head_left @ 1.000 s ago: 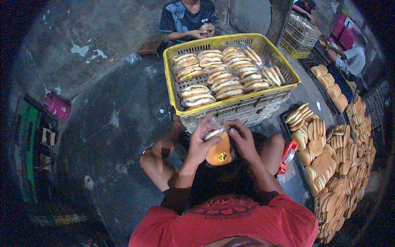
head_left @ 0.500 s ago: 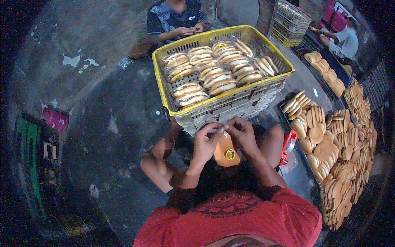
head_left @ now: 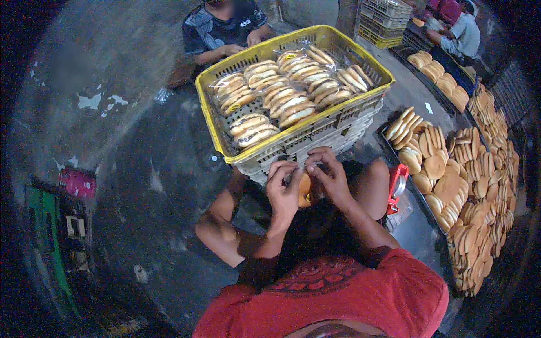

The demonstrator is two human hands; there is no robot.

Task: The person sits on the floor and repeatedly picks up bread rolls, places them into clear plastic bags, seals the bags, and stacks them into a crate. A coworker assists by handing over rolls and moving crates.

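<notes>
Between my knees I hold up a flat round bread in a clear bag (head_left: 305, 190), with a yellow round label low on it. My left hand (head_left: 283, 190) pinches one side of the bag's gathered top. On the other side, the fingertips of my right hand (head_left: 328, 176) are closed on the same top edge. My left hand covers part of the bread. Just beyond both hands stands a yellow-rimmed plastic crate (head_left: 256, 152), holding several bagged breads (head_left: 287, 104) in rows, on top of stacked grey crates (head_left: 344, 141).
A red tape dispenser (head_left: 398, 188) stands beside my right knee. Trays of unwrapped breads (head_left: 445, 174) spread along the right. One person (head_left: 225, 34) sits behind the crate; another (head_left: 461, 36) sits far right near stacked crates (head_left: 384, 22). A green rack (head_left: 48, 236) stands far left.
The bagged bread has risen and turned, now showing narrower between my hands. My fingers stay at its top. The view has shifted slightly, and the person behind the crate has moved their hands.
</notes>
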